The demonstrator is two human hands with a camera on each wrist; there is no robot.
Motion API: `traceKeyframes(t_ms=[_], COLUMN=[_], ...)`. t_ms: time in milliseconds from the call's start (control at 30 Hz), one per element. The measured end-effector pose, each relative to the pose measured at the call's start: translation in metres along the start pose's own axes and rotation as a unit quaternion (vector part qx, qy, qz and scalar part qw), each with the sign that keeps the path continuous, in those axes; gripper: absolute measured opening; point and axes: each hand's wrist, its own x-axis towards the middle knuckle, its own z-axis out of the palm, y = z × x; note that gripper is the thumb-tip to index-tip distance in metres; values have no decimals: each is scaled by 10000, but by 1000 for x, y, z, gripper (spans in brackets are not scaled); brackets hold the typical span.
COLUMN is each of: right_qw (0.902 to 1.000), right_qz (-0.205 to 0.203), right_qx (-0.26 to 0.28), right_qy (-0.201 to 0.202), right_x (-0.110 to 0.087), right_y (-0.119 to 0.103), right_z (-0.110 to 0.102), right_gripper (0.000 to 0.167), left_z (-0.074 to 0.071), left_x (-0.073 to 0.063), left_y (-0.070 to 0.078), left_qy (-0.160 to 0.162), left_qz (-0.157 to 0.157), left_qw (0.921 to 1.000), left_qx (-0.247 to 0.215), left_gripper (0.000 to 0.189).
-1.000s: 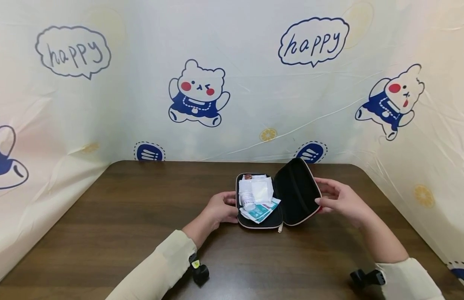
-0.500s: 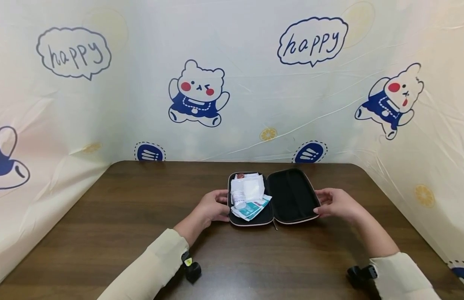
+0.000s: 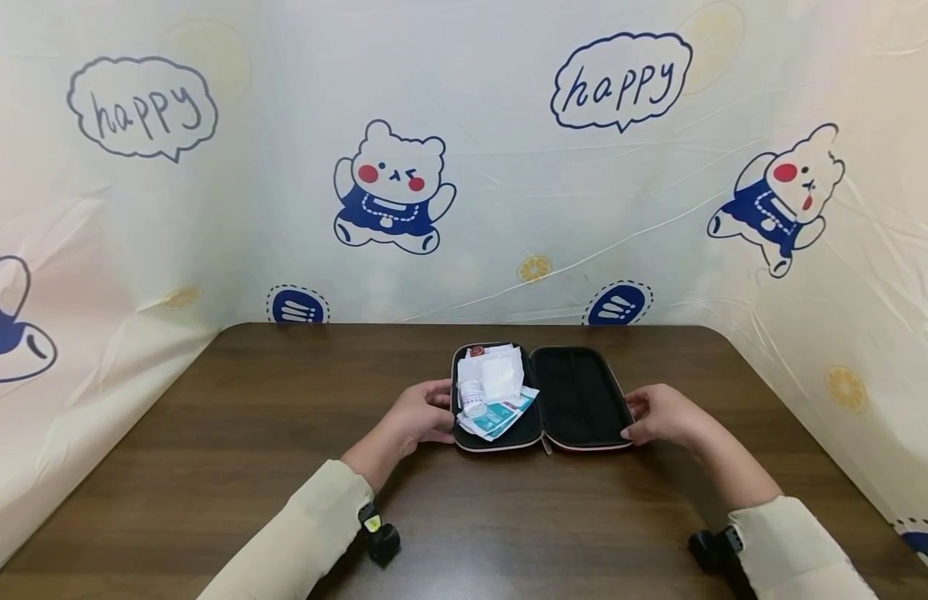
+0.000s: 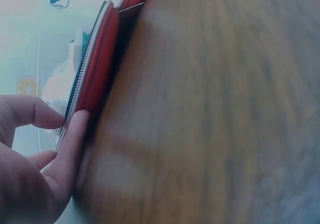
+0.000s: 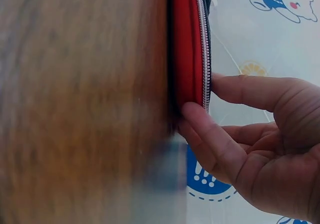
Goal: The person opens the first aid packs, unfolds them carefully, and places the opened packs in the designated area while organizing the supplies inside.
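Note:
A zip case (image 3: 584, 400) lies spread open on the table, black inside. Its outer shell (image 4: 102, 58) is red with a silver zipper, as both wrist views show. In the left half sit a white packet (image 3: 501, 375), a small white bottle (image 3: 472, 398) and teal-and-white sachets (image 3: 501, 415). A brown round item (image 3: 476, 351) shows at the back. My left hand (image 3: 415, 414) grips the left rim, thumb near the zipper and a finger against the red side. At the right half's outer edge, my right hand (image 3: 662, 414) pinches the rim between thumb and fingers.
The brown wooden table (image 3: 246, 467) reaches back to a pale curtain (image 3: 494, 208) printed with bears and lettering. More of the same cloth hangs on both sides. Each sleeve carries a black wrist camera, the left one (image 3: 380, 537) and the right one (image 3: 711, 548).
The case's right half has come down from a tilt to lie flat, lowered by my right hand. The whole case and both hands have shifted slightly left.

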Motion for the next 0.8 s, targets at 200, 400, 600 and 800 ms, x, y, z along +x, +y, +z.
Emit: traceKeyframes(t_ms=[200, 400, 600, 800], right_qw=[9986, 9851, 9744, 9800], right_qz=[13, -178, -297, -335], right_qx=[-463, -1513, -1948, -1736], right_qy=[239, 797, 1081, 913], right_x=[2, 5, 12, 22], right_y=[-3, -14, -29, -41], right_z=[-2, -8, -10, -6], right_gripper=[61, 47, 38, 36], left_z=[0, 0, -2, -4], left_x=[1, -1, -1, 0], left_y=[0, 3, 4, 1], left_qy=[27, -17, -93, -83], left_qz=[-27, -83, -58, -96], left_qw=[10000, 9999, 9997, 9993], left_qx=[-44, -128, -204, -344], left_gripper=[69, 68, 70, 68])
